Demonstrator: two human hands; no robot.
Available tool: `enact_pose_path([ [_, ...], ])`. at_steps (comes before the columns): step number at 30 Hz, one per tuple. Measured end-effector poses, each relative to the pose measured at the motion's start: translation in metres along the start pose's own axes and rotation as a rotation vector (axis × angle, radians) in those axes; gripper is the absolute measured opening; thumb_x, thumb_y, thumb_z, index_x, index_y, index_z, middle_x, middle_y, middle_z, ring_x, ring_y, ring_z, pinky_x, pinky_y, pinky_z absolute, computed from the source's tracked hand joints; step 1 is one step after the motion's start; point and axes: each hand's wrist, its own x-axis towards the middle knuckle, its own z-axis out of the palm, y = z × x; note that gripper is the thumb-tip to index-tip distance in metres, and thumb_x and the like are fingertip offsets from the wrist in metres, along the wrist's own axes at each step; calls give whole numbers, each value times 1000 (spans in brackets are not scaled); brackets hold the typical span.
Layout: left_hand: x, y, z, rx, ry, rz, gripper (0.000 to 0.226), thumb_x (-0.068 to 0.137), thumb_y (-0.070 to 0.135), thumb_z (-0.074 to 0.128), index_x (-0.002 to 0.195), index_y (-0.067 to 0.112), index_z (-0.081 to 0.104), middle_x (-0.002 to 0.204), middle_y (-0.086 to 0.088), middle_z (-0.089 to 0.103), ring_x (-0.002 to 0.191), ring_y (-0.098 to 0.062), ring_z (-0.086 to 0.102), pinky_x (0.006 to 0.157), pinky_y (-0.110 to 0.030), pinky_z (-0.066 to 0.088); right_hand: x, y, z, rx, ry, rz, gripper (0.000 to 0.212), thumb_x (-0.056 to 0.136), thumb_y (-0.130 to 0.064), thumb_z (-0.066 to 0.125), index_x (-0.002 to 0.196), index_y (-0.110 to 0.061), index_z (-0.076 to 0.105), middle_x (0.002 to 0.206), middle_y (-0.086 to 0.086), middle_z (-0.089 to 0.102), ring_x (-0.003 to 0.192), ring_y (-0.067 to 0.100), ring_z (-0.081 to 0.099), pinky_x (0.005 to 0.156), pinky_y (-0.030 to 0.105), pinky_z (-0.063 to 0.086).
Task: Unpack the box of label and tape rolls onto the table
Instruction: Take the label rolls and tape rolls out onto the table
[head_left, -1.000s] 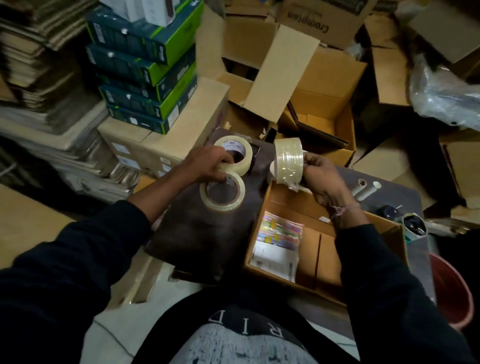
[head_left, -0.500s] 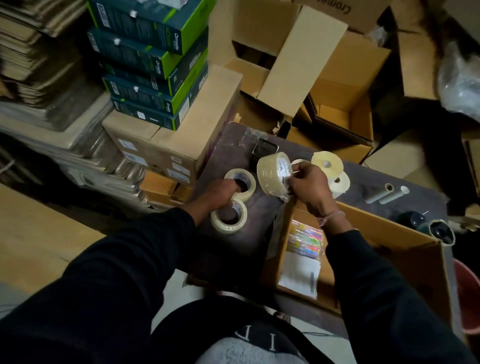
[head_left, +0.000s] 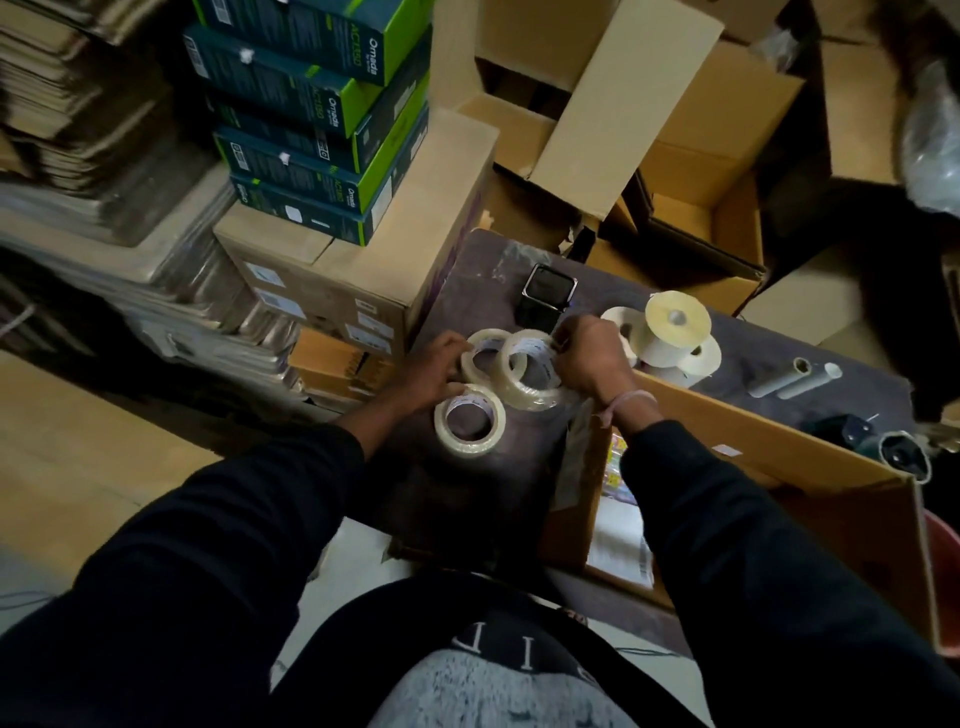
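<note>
Three clear tape rolls lie on the dark table. The near roll lies flat and free. My left hand rests on the far-left roll. My right hand grips the third roll, which leans tilted on the other two. White label rolls stand just right of my right hand. The open cardboard box sits at the table's right under my right forearm, with a colourful packet and a white paper inside.
A black square holder stands behind the tape rolls. Two grey tubes and dark objects lie at the table's right. Stacked green boxes on a carton crowd the left; open cartons stand behind.
My right hand has brought its tape roll down from upright in the air onto the two rolls on the table. My left hand stays on the far-left roll.
</note>
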Motion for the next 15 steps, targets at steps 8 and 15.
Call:
enact_pose_path([
  [8,-26,-29,-17,-33,155,-199,38,89,10,73,126,5,67,125,-19,62,109,-34,66,95,-40,53,13,-24,62,22,-80,-35,22,91,-15,63,106,-1,71,108,18,73,104,34,69,81,32,52],
  [15,-27,-12,-22,-52,197,-180,32,91,11,69,123,7,68,121,-16,66,108,-32,67,92,-35,52,17,-17,69,12,-113,-20,25,88,-15,65,108,-2,72,106,17,75,103,32,70,88,32,56],
])
